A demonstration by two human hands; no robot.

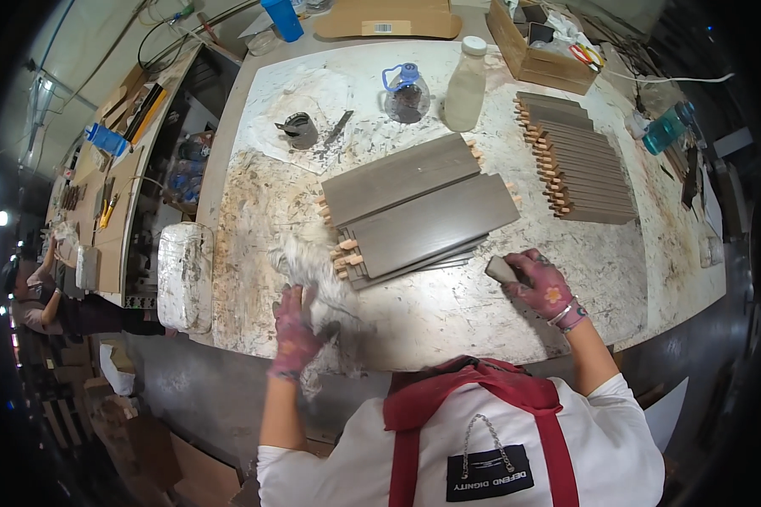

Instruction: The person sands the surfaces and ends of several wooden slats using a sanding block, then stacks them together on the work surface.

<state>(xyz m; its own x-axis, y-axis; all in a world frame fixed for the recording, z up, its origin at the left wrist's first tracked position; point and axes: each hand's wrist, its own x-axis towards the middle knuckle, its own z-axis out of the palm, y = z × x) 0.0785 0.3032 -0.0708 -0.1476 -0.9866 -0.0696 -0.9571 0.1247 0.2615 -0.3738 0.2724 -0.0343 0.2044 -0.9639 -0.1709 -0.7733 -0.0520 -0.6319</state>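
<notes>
My left hand (pixel 294 331), in a stained glove, grips a wad of whitish rag (pixel 313 269) at the near edge of the workbench. The rag is blurred and lies against the left ends of the grey wooden panels (pixel 418 211), which are stacked in the middle of the bench with light wooden tenons (pixel 345 253) sticking out. My right hand (pixel 543 286), also gloved, holds a small grey block (pixel 500 269) pressed on the bench just right of the panel stack.
A second row of grey panels (pixel 582 165) lies at the right. Behind stand a white bottle (pixel 465 84), a clear jug with a blue handle (pixel 406 91), a small metal cup (pixel 301 129) and a cardboard box (pixel 537 46). Another person (pixel 38 291) works far left.
</notes>
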